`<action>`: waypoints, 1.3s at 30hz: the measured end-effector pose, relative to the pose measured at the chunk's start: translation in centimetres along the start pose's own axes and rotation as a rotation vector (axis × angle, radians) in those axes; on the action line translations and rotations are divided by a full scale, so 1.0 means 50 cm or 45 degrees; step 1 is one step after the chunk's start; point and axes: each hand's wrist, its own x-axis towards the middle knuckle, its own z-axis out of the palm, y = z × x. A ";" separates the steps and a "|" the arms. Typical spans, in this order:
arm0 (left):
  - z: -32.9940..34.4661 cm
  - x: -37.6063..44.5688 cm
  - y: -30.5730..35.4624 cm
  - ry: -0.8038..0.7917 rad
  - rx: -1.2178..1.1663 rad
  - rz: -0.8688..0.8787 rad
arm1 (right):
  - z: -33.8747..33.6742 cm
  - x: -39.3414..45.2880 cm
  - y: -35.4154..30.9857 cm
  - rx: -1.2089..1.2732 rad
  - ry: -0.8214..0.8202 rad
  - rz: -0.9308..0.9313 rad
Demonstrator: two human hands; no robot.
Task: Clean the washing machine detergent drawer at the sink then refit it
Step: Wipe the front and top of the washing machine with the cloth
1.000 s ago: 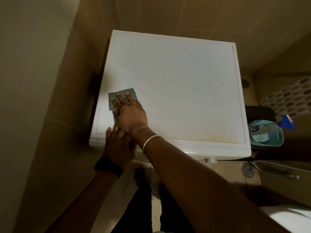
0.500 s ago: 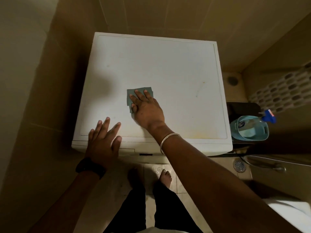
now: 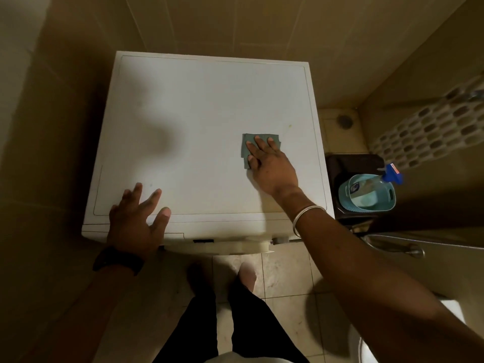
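Teal cloth point(image 3: 259, 148), under flat right hand point(image 3: 272, 166), is sliding across the washing machine top point(image 3: 209, 106), now nearing its right edge from the front-left corner. Left hand point(image 3: 136, 221), released, fingers spread, is bracing on the front edge. Detergent drawer: apparently refitted at front-left; the wipe-down is likely finishing.

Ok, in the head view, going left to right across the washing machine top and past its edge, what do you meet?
Left hand → green cloth → right hand → blue basket → spray bottle.
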 end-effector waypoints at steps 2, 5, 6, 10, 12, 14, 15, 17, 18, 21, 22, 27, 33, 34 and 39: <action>-0.004 0.003 0.006 -0.018 0.013 -0.023 | -0.009 -0.004 0.020 0.005 0.002 0.001; -0.009 0.007 0.009 -0.037 0.042 -0.047 | -0.023 -0.007 0.040 0.019 -0.006 0.014; -0.009 0.008 0.010 -0.036 0.051 -0.054 | -0.028 -0.008 0.048 0.025 -0.008 0.023; -0.003 0.005 0.013 -0.007 0.124 -0.053 | -0.058 -0.018 0.101 0.022 -0.007 0.095; 0.001 0.004 0.015 0.003 0.151 -0.058 | -0.080 -0.024 0.133 0.005 -0.019 0.114; 0.007 0.003 0.014 0.028 0.166 -0.056 | -0.101 -0.029 0.161 -0.038 -0.040 0.114; 0.010 0.002 0.012 0.041 0.177 -0.048 | -0.110 -0.031 0.171 -0.067 -0.055 0.111; 0.014 0.004 0.007 0.038 0.243 -0.014 | -0.119 -0.033 0.181 -0.116 -0.087 0.098; 0.013 0.007 0.003 0.013 0.289 -0.001 | -0.121 -0.031 0.181 -0.138 -0.101 0.096; 0.012 0.013 0.005 0.012 0.351 0.006 | -0.134 -0.017 0.174 -0.200 -0.105 0.082; 0.013 0.012 0.006 0.026 0.348 0.004 | -0.140 -0.011 0.172 -0.221 -0.096 0.058; 0.008 0.004 0.014 -0.023 0.290 -0.040 | -0.148 -0.015 0.167 -0.056 -0.070 0.060; -0.002 -0.006 0.018 -0.044 0.185 -0.057 | -0.135 -0.062 0.166 -0.043 -0.044 0.092; 0.000 -0.006 0.017 -0.034 0.173 -0.050 | -0.131 -0.073 0.169 -0.042 -0.042 0.101; 0.002 -0.011 0.007 0.009 0.112 -0.017 | -0.107 -0.148 0.181 -0.089 -0.056 0.115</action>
